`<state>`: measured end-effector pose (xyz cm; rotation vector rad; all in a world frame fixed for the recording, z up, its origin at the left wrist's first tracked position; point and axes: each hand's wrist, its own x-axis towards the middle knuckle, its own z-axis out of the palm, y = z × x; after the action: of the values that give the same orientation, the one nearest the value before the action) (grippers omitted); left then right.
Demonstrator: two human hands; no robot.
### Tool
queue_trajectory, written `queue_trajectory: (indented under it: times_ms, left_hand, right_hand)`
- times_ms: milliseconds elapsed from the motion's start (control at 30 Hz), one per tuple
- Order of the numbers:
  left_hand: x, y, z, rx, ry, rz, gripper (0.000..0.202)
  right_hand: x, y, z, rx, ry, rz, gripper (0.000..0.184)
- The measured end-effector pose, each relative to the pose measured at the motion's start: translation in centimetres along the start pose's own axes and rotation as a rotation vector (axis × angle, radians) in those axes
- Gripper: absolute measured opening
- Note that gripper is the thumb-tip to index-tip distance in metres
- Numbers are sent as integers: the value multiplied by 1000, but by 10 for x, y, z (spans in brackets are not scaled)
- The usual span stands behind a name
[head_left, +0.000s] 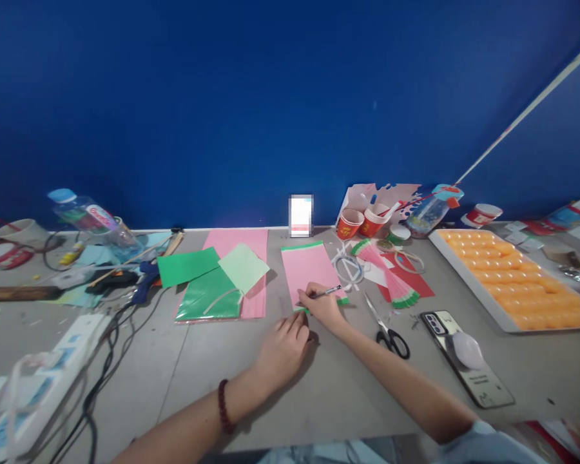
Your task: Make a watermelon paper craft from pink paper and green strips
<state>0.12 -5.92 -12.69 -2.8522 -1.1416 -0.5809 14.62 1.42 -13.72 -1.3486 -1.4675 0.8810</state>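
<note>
Head view — right hand (321, 304) pinches a pen (329, 291) over pink paper (308, 268) — left hand (284, 348) rests palm-down, half-open, at its edge.

the pink sheet (307, 267) is paper (matt, smooth).
</note>
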Motion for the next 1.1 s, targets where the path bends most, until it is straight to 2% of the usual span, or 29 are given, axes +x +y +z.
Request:
queue_trajectory:
  times_ms: [567, 867, 1100]
  left_hand:
    - [1, 3, -2, 44, 1, 6, 21]
    - [1, -2, 0, 3, -14, -2, 22]
    - [2, -3, -2, -60, -10, -15, 22]
  right_hand:
    - [0, -3, -1, -30, -16, -8, 34]
    - [-3, 1, -6, -21, 33, 0, 35]
    - [-1, 8, -8, -33, 17, -10, 33]
